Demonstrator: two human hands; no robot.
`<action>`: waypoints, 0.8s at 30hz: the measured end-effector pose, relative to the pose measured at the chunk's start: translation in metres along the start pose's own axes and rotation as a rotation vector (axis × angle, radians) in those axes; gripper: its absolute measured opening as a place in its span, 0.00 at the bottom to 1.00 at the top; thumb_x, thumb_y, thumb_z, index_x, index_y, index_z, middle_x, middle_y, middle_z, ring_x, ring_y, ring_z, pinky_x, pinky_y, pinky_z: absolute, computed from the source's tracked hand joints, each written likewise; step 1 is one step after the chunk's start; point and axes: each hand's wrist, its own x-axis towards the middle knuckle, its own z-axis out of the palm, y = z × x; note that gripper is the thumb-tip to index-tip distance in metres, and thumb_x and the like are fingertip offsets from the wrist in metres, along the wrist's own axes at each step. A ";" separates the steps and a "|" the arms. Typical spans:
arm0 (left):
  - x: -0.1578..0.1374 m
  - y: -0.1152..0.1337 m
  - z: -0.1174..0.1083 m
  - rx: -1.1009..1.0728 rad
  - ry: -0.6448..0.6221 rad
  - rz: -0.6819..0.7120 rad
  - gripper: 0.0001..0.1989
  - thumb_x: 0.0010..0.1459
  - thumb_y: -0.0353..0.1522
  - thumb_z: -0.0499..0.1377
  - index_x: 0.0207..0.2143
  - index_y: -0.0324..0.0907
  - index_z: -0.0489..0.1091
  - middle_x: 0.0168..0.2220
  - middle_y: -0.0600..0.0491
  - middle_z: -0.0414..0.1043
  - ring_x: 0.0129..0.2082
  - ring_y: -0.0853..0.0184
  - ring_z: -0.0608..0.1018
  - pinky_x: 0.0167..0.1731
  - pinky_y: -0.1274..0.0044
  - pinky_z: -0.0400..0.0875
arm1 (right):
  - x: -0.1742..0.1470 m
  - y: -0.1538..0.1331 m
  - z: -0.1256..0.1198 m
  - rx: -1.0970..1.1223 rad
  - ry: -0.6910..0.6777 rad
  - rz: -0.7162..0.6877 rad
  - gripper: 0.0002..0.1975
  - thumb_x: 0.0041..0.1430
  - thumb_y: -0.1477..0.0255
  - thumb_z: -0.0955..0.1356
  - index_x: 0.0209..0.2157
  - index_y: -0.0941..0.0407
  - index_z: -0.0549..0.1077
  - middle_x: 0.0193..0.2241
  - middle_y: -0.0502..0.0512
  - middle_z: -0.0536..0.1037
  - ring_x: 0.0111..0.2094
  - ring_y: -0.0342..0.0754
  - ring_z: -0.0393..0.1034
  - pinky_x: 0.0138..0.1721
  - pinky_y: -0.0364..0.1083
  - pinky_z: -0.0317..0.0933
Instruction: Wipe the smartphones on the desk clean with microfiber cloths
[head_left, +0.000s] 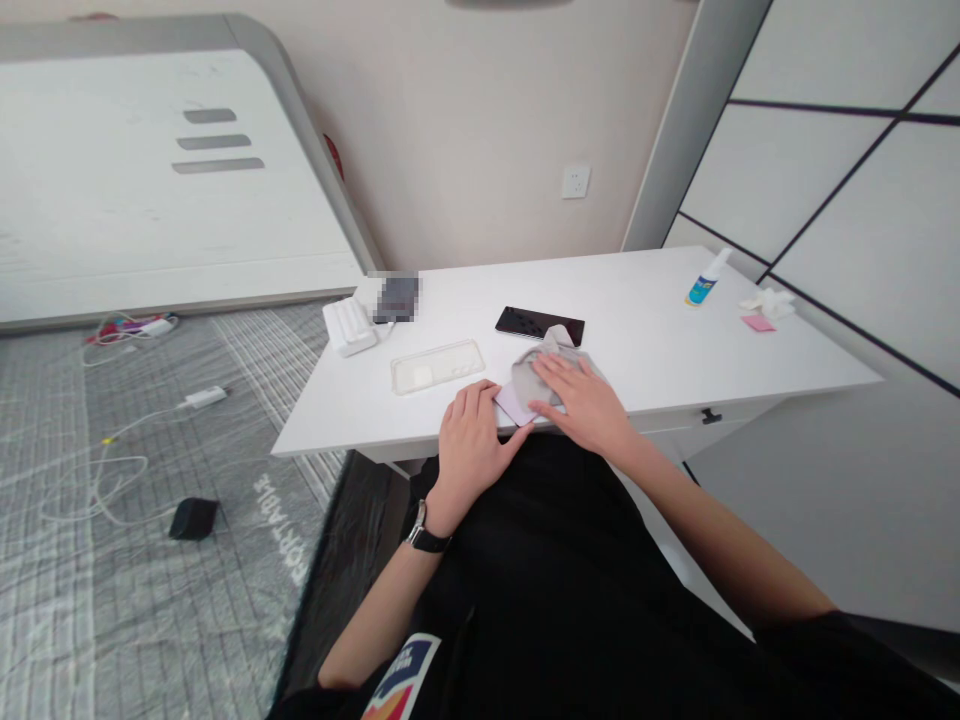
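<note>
On the white table (345, 415), near its front edge, lies a flat lilac object (514, 405) with straight edges; its kind is hard to tell. My left hand (471, 440) holds it at the left, with fingers on the far side and thumb along the near edge. A crumpled grey cloth (534, 372) covers much of it. My right hand (583, 402) presses the cloth down, fingers stretched over it. Just behind the cloth rests a black phone (534, 324), screen up. A clear phone case (442, 364) lies to the left of the cloth.
A white charger-like block (349, 327) and a blurred dark item (399, 297) sit at the back left. At the right stand a spray bottle (706, 280), a pink piece (758, 323) and crumpled white tissue (771, 302). A bed with cables (97, 490) is at the left.
</note>
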 end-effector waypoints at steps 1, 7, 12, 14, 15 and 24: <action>0.000 0.001 0.000 -0.014 0.005 -0.005 0.26 0.64 0.49 0.59 0.56 0.40 0.64 0.56 0.40 0.70 0.56 0.51 0.72 0.55 0.61 0.69 | 0.002 0.003 0.000 -0.028 0.019 0.047 0.36 0.70 0.51 0.62 0.70 0.59 0.59 0.69 0.65 0.61 0.70 0.62 0.55 0.69 0.68 0.50; -0.001 -0.002 0.001 0.017 -0.030 0.012 0.21 0.63 0.36 0.59 0.56 0.40 0.63 0.57 0.39 0.70 0.56 0.49 0.72 0.54 0.61 0.69 | -0.017 -0.028 -0.003 0.071 -0.099 -0.203 0.44 0.64 0.43 0.64 0.70 0.59 0.59 0.70 0.61 0.60 0.72 0.60 0.52 0.71 0.64 0.49; 0.001 0.001 0.000 -0.007 -0.026 -0.004 0.22 0.61 0.35 0.62 0.56 0.41 0.64 0.57 0.41 0.70 0.57 0.51 0.71 0.55 0.62 0.69 | -0.026 -0.010 -0.012 0.098 -0.120 -0.186 0.37 0.69 0.48 0.62 0.71 0.52 0.56 0.70 0.57 0.61 0.71 0.56 0.54 0.70 0.63 0.51; 0.001 0.003 -0.002 -0.021 -0.017 -0.009 0.24 0.62 0.42 0.63 0.56 0.41 0.64 0.56 0.41 0.70 0.56 0.50 0.72 0.55 0.62 0.69 | -0.021 0.009 -0.013 0.022 -0.051 -0.050 0.37 0.70 0.50 0.62 0.72 0.54 0.56 0.69 0.60 0.61 0.71 0.59 0.55 0.69 0.65 0.52; 0.002 0.003 -0.002 -0.028 -0.011 -0.010 0.26 0.62 0.46 0.62 0.55 0.41 0.64 0.56 0.41 0.70 0.56 0.50 0.72 0.55 0.61 0.69 | -0.019 0.015 -0.012 -0.022 -0.019 0.013 0.37 0.70 0.51 0.63 0.71 0.56 0.56 0.70 0.62 0.60 0.70 0.61 0.55 0.69 0.66 0.53; 0.001 0.003 -0.003 0.000 -0.042 -0.015 0.22 0.60 0.33 0.62 0.56 0.39 0.64 0.57 0.42 0.70 0.57 0.52 0.71 0.55 0.63 0.68 | -0.028 -0.004 -0.015 0.029 -0.141 -0.199 0.44 0.66 0.42 0.60 0.73 0.55 0.52 0.71 0.58 0.57 0.72 0.58 0.51 0.70 0.64 0.51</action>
